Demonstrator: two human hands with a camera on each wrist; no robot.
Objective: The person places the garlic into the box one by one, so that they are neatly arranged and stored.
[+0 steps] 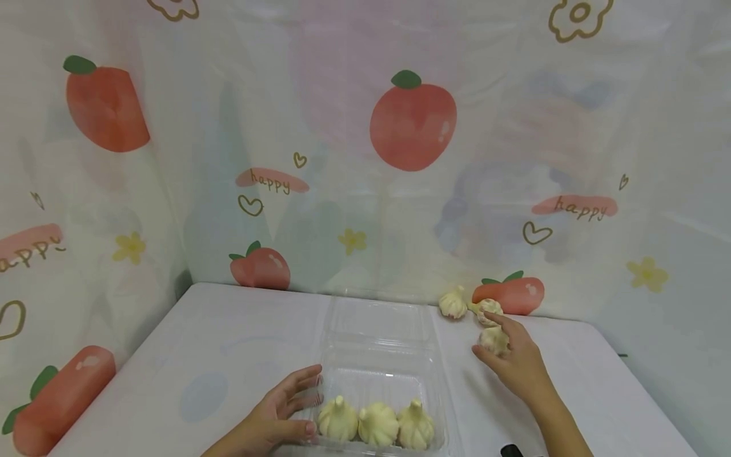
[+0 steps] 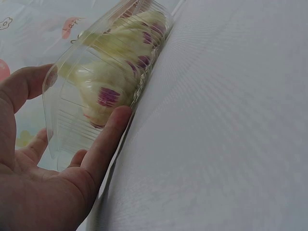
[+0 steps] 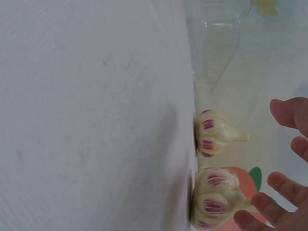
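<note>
A clear plastic clamshell box [image 1: 377, 379] holds three garlic bulbs [image 1: 377, 425] in a row along its near side. My left hand [image 1: 288, 406] rests against the box's left side; its thumb lies low on the wall and a fingertip touches the rim in the left wrist view. On the right, my right hand [image 1: 516, 358] is over the nearest of three loose bulbs, fingers and thumb spread around that garlic bulb [image 1: 492, 341]. In the right wrist view its fingertips are by the stem of a garlic bulb [image 3: 215, 199]; contact is unclear.
Two other loose bulbs, a left garlic bulb [image 1: 453, 303] and a middle garlic bulb [image 1: 489, 310], sit by the back wall. The box's lid [image 1: 379, 320] lies folded back toward the wall. A small black object [image 1: 511, 450] shows at the near edge of the white table [image 1: 251, 330].
</note>
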